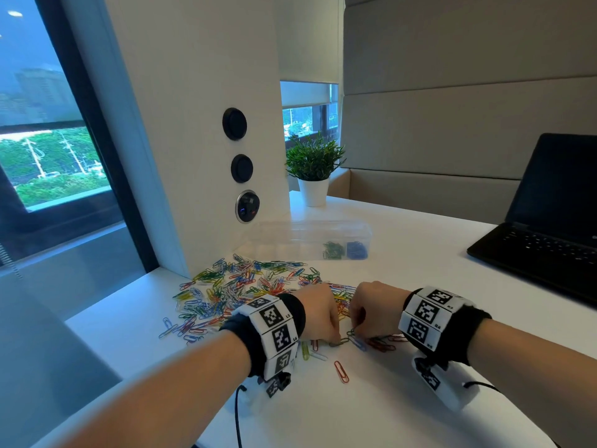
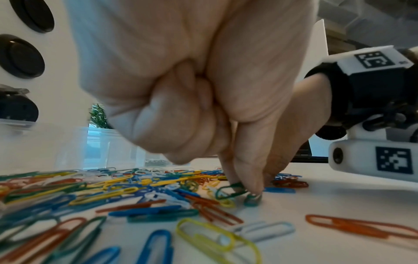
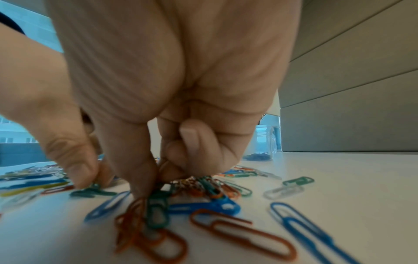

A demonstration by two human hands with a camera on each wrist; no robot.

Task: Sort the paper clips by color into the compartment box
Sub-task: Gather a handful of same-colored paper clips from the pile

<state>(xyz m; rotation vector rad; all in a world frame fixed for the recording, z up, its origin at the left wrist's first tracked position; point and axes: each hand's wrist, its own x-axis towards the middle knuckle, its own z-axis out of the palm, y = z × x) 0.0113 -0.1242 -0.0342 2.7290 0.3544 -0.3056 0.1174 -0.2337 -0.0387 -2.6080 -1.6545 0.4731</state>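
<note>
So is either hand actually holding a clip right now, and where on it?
The left hand pinches a green paper clip by one end, at the table. The right hand has fingertips down among clips; whether it grips one cannot be told.

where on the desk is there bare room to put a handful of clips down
Bare desk lies between the compartment box, the laptop and the right hand. The near edge toward the person is bare except for one red clip. It is crowded in the clip pile left of the left hand.
</note>
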